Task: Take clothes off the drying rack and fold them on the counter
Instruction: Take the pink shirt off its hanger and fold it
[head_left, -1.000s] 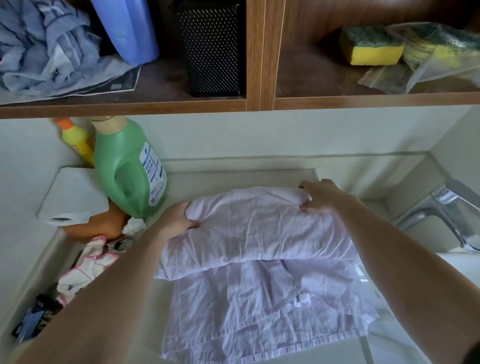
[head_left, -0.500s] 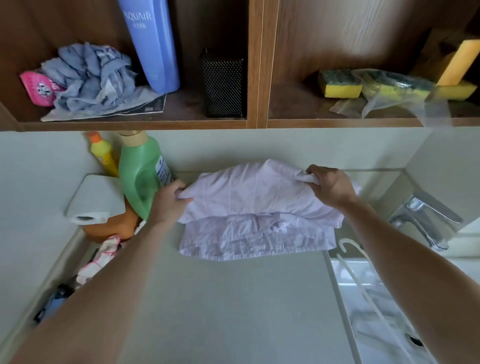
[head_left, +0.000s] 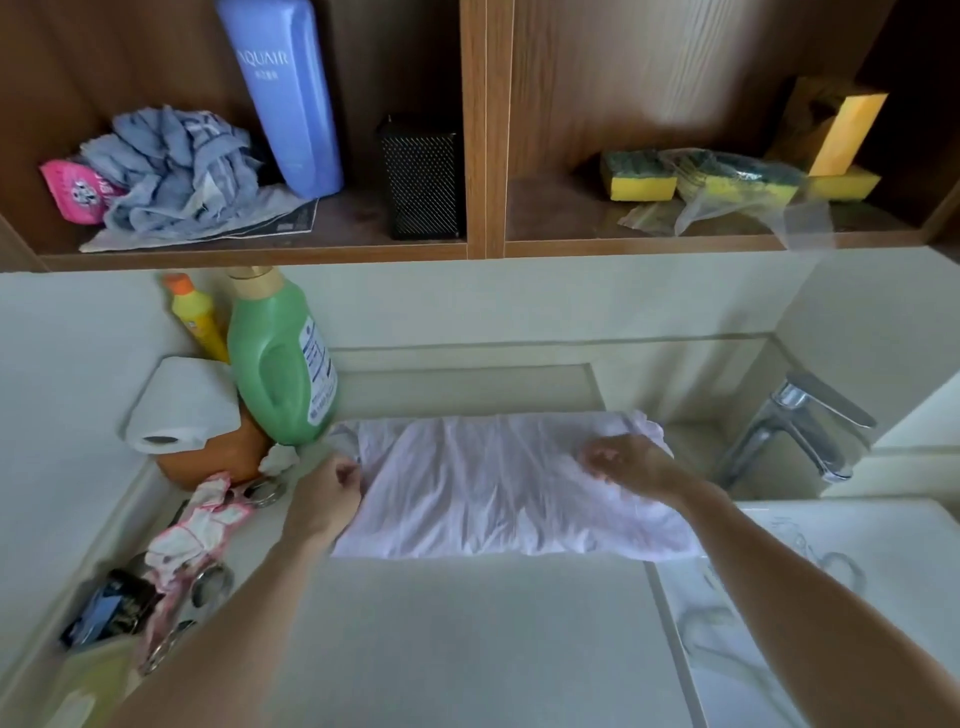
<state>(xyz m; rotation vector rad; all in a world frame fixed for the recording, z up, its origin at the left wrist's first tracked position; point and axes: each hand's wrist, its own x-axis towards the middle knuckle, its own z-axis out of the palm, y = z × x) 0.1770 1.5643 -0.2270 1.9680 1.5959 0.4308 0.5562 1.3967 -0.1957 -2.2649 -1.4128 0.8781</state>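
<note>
A pale lilac garment (head_left: 483, 488) lies folded into a flat wide rectangle on the white counter (head_left: 467, 649), close to the back ledge. My left hand (head_left: 327, 499) rests at the garment's left edge with its fingers curled; whether it still pinches the cloth is unclear. My right hand (head_left: 628, 465) lies on the garment's right end, fingers bent, pressing or holding a bunched corner. The drying rack is out of view.
A green detergent bottle (head_left: 278, 364), a yellow bottle (head_left: 197, 317), a paper roll (head_left: 179, 405) and a pink-edged cloth (head_left: 202, 525) crowd the counter's left side. A sink (head_left: 810, 613) with a chrome tap (head_left: 795, 426) is at right. Wooden shelves (head_left: 478, 249) hang overhead.
The garment's top half was folded down over the lower part and now lies flat as one rectangle. Both hands came down with it and sit at its two ends.
</note>
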